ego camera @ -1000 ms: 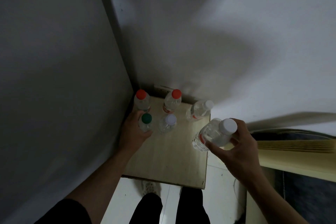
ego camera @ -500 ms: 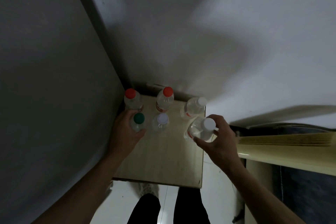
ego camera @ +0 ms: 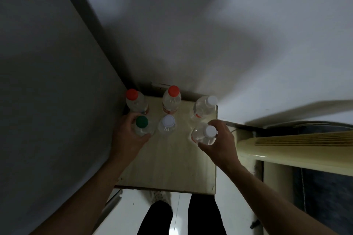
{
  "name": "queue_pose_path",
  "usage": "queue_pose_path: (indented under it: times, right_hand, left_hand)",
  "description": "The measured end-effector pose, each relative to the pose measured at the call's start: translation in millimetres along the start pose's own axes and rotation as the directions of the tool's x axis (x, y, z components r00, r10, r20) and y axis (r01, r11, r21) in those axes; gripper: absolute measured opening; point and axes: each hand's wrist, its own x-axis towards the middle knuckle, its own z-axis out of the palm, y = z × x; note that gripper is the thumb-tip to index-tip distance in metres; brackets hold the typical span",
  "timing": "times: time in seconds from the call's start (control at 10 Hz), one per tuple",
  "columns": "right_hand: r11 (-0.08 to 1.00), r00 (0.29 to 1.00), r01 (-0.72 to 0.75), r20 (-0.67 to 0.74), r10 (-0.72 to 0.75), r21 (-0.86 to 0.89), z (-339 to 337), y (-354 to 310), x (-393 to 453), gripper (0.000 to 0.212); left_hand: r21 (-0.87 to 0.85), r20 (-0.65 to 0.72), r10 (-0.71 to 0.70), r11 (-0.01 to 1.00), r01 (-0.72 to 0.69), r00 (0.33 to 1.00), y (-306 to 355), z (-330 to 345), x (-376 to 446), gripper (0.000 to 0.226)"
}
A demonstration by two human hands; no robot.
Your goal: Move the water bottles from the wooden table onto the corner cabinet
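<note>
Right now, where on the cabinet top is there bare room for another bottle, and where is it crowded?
The bare patch is the near half of the cabinet top, between the two wrists and the front edge. The far half is crowded: six bottles in two rows, with the left hand gripping the green-capped bottle and the right hand gripping the white-capped bottle.

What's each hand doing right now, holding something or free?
Left hand: grips the green-capped bottle, which stands on the cabinet top.
Right hand: grips the white-capped bottle at the cabinet's right edge.
</note>
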Motion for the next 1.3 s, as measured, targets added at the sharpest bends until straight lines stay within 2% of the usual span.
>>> queue_pose_path:
  times: [0.3, 0.4, 0.8, 0.9, 1.0, 1.1, 1.3]
  right_hand:
    - [0.998, 0.998, -0.057, 0.013, 0.057, -0.012, 9, 13, -14, 0.071]
    - [0.998, 0.998, -0.055, 0.001, 0.055, -0.018, 7, 14, -18, 0.068]
    - [0.998, 0.998, -0.051, -0.040, 0.050, -0.042, 7, 7, -6, 0.061]
    - [0.998, 0.999, -0.033, -0.045, 0.030, -0.052, 10, 8, -9, 0.064]
    - [0.998, 0.998, -0.025, -0.060, 0.022, -0.053, 11, 6, -11, 0.065]
    - [0.997, 0.997, -0.062, -0.047, 0.060, -0.039, 8, 7, -8, 0.069]
    - [0.995, 0.995, -0.098, 0.033, 0.098, -0.005, -7, 1, -10, 0.078]
  left_hand:
    - [0.101, 0.050, 0.048, 0.994, -0.053, 0.998, 0, 2, 5, 0.061]
    - [0.115, 0.056, 0.046, 0.992, -0.052, 0.997, 0, 2, 7, 0.061]
    - [0.097, -0.038, -0.063, 0.993, 0.066, 0.997, -3, -19, -3, 0.054]
    - [0.081, -0.038, -0.093, 0.992, 0.096, 0.995, 0, -13, -2, 0.055]
    - [0.069, -0.025, -0.059, 0.996, 0.060, 0.998, 2, -8, -3, 0.055]
    - [0.066, -0.030, -0.070, 0.995, 0.072, 0.997, 4, -8, -6, 0.055]
    - [0.078, 0.027, -0.121, 0.990, 0.119, 0.992, 7, -15, -8, 0.061]
